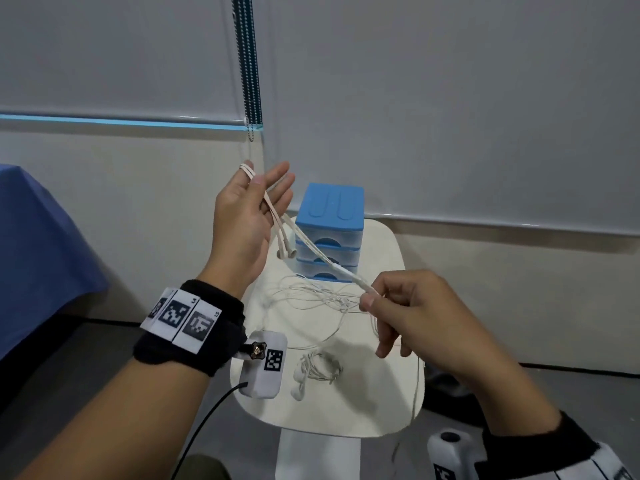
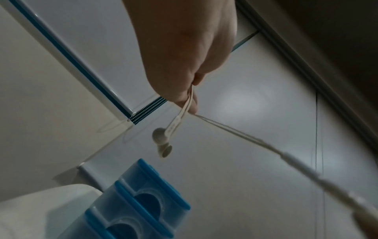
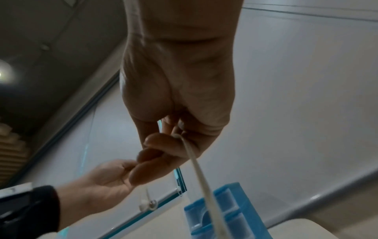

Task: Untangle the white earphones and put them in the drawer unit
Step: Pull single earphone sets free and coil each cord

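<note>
White earphones (image 1: 313,249) are held taut in the air between both hands.
The thin rubbery cord is looped over the raised left hand (image 1: 242,216), its rounded buds dangling; the inline stem is pinched by the right hand (image 1: 412,306). Slack cord lies tangled on the smooth cream surface (image 1: 384,247), before the blue plastic drawer unit (image 1: 330,216).

Right hand (image 3: 174,129) pinching taut white earphone cable (image 3: 201,174) above blue drawer unit (image 3: 231,215).

I see a small cream-white table (image 1: 388,258) with rounded corners. Behind it hangs a pale grey roller blind (image 1: 450,98) with a dark beaded chain (image 1: 251,64). At the left lies a blue cloth (image 1: 41,244).
</note>
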A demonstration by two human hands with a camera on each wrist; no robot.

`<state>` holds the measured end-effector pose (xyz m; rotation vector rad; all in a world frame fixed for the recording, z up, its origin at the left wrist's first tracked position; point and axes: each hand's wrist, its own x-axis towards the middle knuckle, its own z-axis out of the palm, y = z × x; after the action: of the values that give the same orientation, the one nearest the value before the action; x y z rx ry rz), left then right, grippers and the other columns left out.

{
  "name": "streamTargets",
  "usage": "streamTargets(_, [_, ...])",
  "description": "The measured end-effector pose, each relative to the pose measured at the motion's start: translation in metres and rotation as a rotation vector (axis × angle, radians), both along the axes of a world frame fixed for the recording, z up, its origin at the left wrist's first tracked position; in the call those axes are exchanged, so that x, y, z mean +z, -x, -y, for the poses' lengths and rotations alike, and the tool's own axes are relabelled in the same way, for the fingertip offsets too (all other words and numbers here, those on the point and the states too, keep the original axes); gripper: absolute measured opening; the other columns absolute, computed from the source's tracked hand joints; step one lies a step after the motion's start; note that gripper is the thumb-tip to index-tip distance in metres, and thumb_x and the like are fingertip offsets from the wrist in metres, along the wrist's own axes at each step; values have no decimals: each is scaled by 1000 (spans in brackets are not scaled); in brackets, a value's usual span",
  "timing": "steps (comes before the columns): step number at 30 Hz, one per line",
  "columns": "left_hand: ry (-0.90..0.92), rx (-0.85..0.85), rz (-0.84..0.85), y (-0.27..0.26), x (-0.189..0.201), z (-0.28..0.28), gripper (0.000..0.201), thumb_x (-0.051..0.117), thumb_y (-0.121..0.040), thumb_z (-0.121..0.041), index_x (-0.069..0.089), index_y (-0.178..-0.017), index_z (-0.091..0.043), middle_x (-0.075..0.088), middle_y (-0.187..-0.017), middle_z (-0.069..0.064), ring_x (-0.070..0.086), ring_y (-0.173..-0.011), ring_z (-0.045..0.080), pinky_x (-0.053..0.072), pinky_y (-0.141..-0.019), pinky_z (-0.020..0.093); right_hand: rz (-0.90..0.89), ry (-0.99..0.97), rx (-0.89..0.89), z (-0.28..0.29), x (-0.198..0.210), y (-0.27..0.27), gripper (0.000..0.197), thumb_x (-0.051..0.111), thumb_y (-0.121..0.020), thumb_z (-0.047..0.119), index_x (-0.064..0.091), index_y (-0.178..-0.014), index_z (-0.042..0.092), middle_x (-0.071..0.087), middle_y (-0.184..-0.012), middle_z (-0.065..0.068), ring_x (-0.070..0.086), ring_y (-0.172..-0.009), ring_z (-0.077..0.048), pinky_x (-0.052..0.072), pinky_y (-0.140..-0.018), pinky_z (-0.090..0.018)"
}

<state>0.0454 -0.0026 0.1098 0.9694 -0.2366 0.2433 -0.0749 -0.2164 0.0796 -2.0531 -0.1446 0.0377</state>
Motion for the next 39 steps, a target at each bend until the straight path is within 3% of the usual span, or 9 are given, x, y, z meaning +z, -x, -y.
streamTargets(6, [-418, 83, 105, -9, -19, 0, 47, 35, -113, -11, 29, -159, -14, 69, -129, 11, 69, -119, 15, 55, -97, 22, -121, 43, 112, -6, 24, 1, 40, 63, -91, 35, 60, -60, 11, 40, -46, 1, 41, -41, -19, 30, -50, -28])
streamTargets(10, [-780, 88, 184, -4, -34, -3, 40, 41, -112, -18, 47, -152, -18, 78, -87, 7, 77, -77, 16, 57, -71, 21, -129, -90, 86, 0, 55, -4, 39, 61, -94, 16, 50, -58, 5, 27, -52, -3, 21, -47, -16, 16, -47, -24])
streamTargets(13, [-974, 14, 185, 10, -37, -1, 31, 45, -111, -23, 64, -135, -25, 66, -59, 5, 62, -46, 27, 49, -50, 22, 34, 124, 9, 19, 72, -19, 42, 66, -94, 32, 59, -61, 7, 32, -49, 2, 27, -47, -16, 22, -53, -28])
streamTargets(16, [-1057, -159, 136, 23, -39, -7, 30, 48, -110, -29, 76, -107, -22, 47, -47, -2, 43, -40, 16, 39, -42, 22, 183, 374, 109, 38, 81, -28, 11, 74, -91, 33, 71, -89, 23, 44, -56, 6, 38, -55, -12, 38, -65, -36])
streamTargets(20, [-984, -575, -14, 36, -46, -25, 47, 50, -105, -42, 77, -87, -8, 36, -41, 5, 23, -38, 15, 28, -47, 27, 108, 335, 326, 58, 66, -27, 16, 81, -86, 27, 76, -100, 29, 44, -70, -3, 43, -67, -11, 40, -68, -22])
streamTargets(25, [-530, -812, -96, 43, -46, -33, 45, 67, -96, -43, 75, -84, -1, 36, -35, -5, 17, -27, 2, 13, -35, 18, 190, 156, 287, 57, 30, -31, 8, 71, -94, 23, 78, -92, 19, 64, -87, -21, 53, -72, -17, 43, -67, -25])
streamTargets(31, [-211, -859, -11, 48, -29, -23, 37, 71, -92, -34, 76, -105, -1, 45, -45, -8, 16, -29, 7, 18, -35, 16, 204, -13, 255, 31, -9, -28, 17, 65, -96, 21, 62, -87, 7, 60, -79, 2, 53, -74, -12, 43, -69, -26])
streamTargets(35, [-187, -800, -4, 54, -24, -17, 35, 65, -95, -31, 75, -114, -3, 44, -47, -6, 16, -31, 8, 22, -36, 14, 478, 145, 56, 14, -22, -24, 23, 61, -99, 28, 57, -79, 17, 56, -79, 5, 55, -80, -17, 49, -75, -42])
streamTargets(39, [-181, -697, -23, 63, -19, -12, 41, 40, -102, -19, 77, -115, -5, 46, -49, -1, 27, -30, 1, 29, -38, 12, 600, 172, -81, 11, -21, -26, 12, 63, -101, 23, 75, -101, 25, 53, -87, 8, 55, -87, -14, 43, -73, -25])
